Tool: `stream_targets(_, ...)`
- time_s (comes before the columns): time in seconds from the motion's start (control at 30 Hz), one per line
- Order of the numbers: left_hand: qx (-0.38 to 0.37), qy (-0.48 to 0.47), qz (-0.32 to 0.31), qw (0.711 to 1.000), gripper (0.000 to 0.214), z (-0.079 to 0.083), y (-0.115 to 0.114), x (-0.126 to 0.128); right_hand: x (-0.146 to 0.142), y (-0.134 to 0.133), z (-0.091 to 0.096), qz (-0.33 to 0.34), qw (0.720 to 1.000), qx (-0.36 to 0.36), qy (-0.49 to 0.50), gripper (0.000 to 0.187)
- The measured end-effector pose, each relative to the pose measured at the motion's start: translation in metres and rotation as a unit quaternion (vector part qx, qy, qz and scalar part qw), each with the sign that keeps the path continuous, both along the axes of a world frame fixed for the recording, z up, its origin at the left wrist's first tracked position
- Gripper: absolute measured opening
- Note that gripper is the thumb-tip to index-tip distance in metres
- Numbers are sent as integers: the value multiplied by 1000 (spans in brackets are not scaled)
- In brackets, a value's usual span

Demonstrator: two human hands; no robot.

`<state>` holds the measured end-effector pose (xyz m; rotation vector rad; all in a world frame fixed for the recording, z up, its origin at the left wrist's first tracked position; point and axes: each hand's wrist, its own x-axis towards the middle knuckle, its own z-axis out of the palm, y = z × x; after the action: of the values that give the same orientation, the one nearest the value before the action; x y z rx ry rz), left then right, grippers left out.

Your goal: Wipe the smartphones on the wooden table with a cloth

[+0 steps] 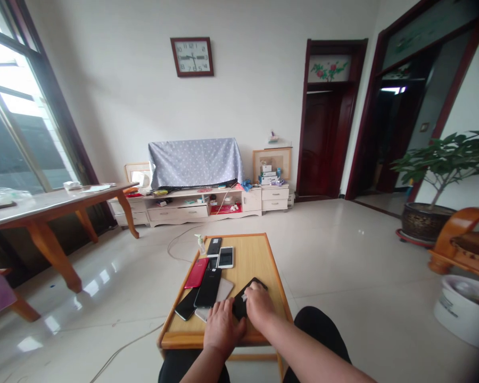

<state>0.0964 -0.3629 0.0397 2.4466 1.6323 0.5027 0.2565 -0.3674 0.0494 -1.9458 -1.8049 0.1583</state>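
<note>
A low wooden table (pixel 259 255) with an orange rim stands in front of me, with several smartphones lying on it. My right hand (pixel 259 304) grips a black smartphone (pixel 239 306) near the table's front right, and a small white item shows by its fingers. My left hand (pixel 222 328) lies flat beside it, fingertips on the lower end of a black smartphone (pixel 208 287). A beige phone (pixel 224 291) lies partly under that phone, with a black phone (pixel 186 304) to its left. Farther back lie a red phone (pixel 196 273), a white-framed phone (pixel 225 257) and a dark phone (pixel 214 246). A small pump bottle (pixel 200 244) stands at the far corner.
A long wooden table (pixel 51 205) stands at the left. A cream TV cabinet (pixel 191 210) holding clutter stands against the far wall, under a covered screen. A cable (pixel 123 348) trails across the tiled floor. A potted plant (pixel 427 223) and white basin (pixel 467 311) sit at the right.
</note>
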Motion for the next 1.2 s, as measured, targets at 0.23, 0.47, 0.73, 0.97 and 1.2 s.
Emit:
stream_targets(0.23, -25, 11, -8, 1000, 51, 5, -1, -1, -12, -29, -2, 98, 995, -8, -8, 34)
stream_targets(0.47, 5, 2, 0, 1000, 58, -1, -1, 0, 22, -14, -4, 36, 999, -18, -18, 45)
stream_targets(0.73, -23, 31, -14, 999, 56, -4, 2, -3, -15, -54, -9, 185, 982, -24, 36, 52)
stream_targets(0.97, -11, 18, 2, 1000, 57, 3, -2, 1, 20, -28, -4, 67, 997, -33, 14, 53)
stream_targets(1.2, 2, 12, -3, 1000, 53, -7, 1, 1, 0, -40, -8, 103, 994, -33, 32, 55)
